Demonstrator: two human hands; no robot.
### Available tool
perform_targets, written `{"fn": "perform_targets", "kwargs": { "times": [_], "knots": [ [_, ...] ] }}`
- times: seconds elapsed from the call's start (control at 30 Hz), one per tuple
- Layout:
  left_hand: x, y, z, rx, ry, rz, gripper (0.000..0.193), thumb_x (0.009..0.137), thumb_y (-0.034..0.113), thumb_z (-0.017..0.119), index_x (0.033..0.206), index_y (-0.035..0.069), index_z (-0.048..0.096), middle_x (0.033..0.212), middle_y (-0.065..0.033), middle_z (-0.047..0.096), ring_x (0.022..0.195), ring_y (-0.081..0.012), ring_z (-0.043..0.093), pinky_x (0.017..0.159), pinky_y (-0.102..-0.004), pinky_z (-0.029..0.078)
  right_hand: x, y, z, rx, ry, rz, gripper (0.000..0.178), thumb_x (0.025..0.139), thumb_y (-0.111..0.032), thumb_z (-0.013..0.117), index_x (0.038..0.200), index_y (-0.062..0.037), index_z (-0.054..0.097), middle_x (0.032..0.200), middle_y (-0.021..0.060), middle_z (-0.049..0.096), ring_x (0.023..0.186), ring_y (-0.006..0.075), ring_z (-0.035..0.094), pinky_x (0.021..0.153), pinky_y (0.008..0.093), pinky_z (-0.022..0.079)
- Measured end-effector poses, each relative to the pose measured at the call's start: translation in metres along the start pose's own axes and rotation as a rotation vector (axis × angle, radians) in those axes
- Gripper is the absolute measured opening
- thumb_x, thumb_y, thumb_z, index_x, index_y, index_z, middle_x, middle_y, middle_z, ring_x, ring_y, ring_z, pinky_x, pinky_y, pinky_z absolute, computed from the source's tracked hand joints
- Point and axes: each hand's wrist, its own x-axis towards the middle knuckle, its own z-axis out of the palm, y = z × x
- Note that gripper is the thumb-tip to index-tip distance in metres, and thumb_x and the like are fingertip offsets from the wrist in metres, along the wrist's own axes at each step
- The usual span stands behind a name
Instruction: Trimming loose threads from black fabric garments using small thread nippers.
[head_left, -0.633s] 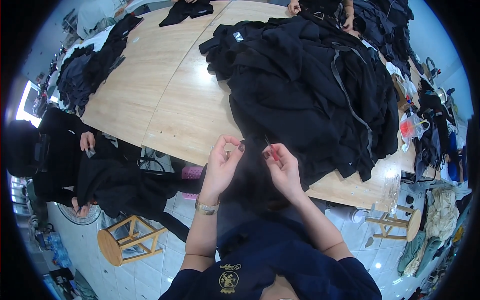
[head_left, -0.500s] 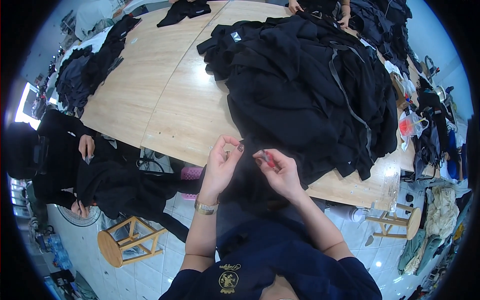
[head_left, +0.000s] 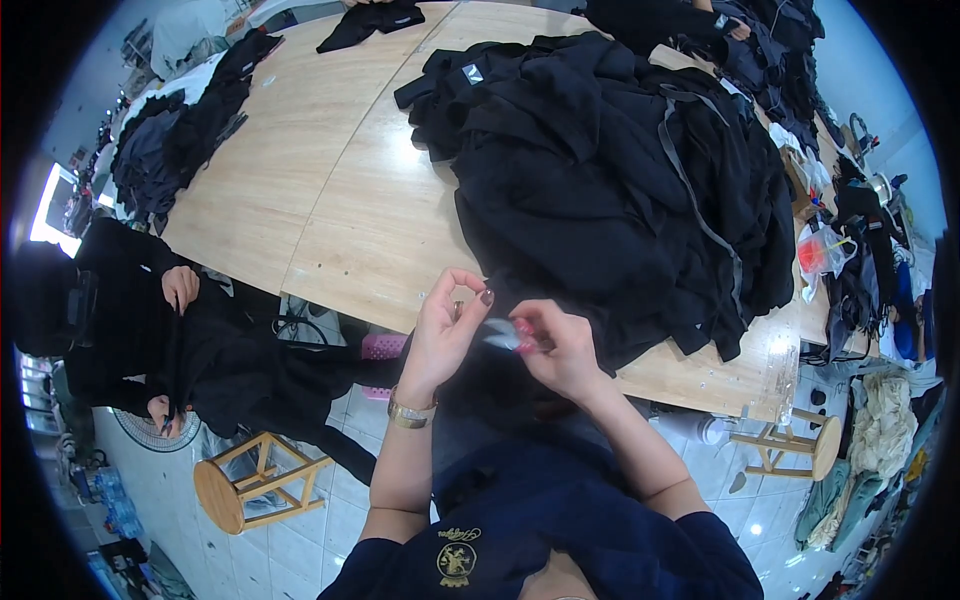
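My left hand [head_left: 447,325], with a gold watch on its wrist, pinches thumb and forefinger together at the edge of a black garment [head_left: 495,385] hanging over the table's front edge. Beside it, my right hand [head_left: 567,350] is closed around small thread snips [head_left: 508,335] with red handles. Their pale blades are smeared by motion and point toward the left fingertips. Behind both hands a big heap of black garments [head_left: 570,170] covers much of the table; a grey strip [head_left: 690,185] trails across it.
The pale wooden table [head_left: 350,220] stretches ahead. At left a person in black [head_left: 110,310] handles dark cloth; another person's arm [head_left: 660,20] reaches in at the far side. Wooden stools [head_left: 265,485] stand on the tiled floor. More dark clothes [head_left: 170,140] lie at the far left.
The snips have turned in my right hand, so the blades now show toward my left fingers. My left hand has barely moved. The far person's hands have shifted right, off the heap.
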Motion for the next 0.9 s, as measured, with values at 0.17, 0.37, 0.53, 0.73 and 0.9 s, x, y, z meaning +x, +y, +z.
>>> {"fn": "perform_targets", "kwargs": {
  "times": [0.17,0.37,0.53,0.73,0.9],
  "knots": [
    [0.003,-0.006,-0.003,-0.051,-0.015,0.004,0.009,0.093,0.012,0.055,0.096,0.007,0.048,0.064,0.0100,0.041,0.052,0.0029,0.030,0.045,-0.0167,0.020,-0.012,0.007,0.004,0.391,0.086,0.468,0.019,0.079,0.002,0.061,0.097,-0.0007,0.058,0.065,0.0046,0.058,0.056,0.0042,0.052,0.053,0.0192,0.040],
    [0.003,-0.004,-0.001,-0.014,-0.026,-0.029,0.011,0.092,0.013,0.057,0.096,0.007,0.048,0.064,0.0092,0.042,0.052,0.0026,0.031,0.046,-0.0163,0.021,0.007,0.002,-0.007,-0.043,-0.031,-0.052,0.026,0.069,-0.005,0.066,0.094,-0.0082,0.062,0.069,0.0016,0.063,0.056,0.0174,0.060,0.050,0.0288,0.043],
    [0.005,0.000,-0.003,0.057,-0.039,-0.002,0.012,0.091,0.013,0.057,0.096,0.007,0.048,0.064,0.0083,0.044,0.053,0.0021,0.032,0.046,-0.0170,0.022,0.013,-0.006,-0.015,-0.275,-0.133,-0.196,0.020,0.070,-0.003,0.061,0.089,-0.0086,0.057,0.059,-0.0018,0.054,0.051,0.0121,0.056,0.047,0.0275,0.035],
    [0.007,-0.003,0.000,-0.004,-0.057,-0.001,0.012,0.091,0.013,0.057,0.096,0.007,0.048,0.063,0.0086,0.043,0.052,0.0022,0.032,0.046,-0.0162,0.022,0.005,0.000,-0.005,-0.120,-0.050,-0.102,0.023,0.069,-0.003,0.067,0.089,-0.0058,0.056,0.062,0.0019,0.057,0.051,0.0135,0.057,0.049,0.0258,0.040],
    [0.007,-0.009,-0.002,-0.031,-0.069,0.022,0.011,0.092,0.013,0.057,0.096,0.007,0.048,0.064,0.0094,0.043,0.052,0.0033,0.032,0.045,-0.0147,0.021,-0.009,0.000,0.006,0.498,-0.010,0.490,0.016,0.081,-0.002,0.062,0.094,0.0014,0.055,0.069,0.0005,0.057,0.060,0.0042,0.054,0.057,0.0188,0.042]
  ]
}}
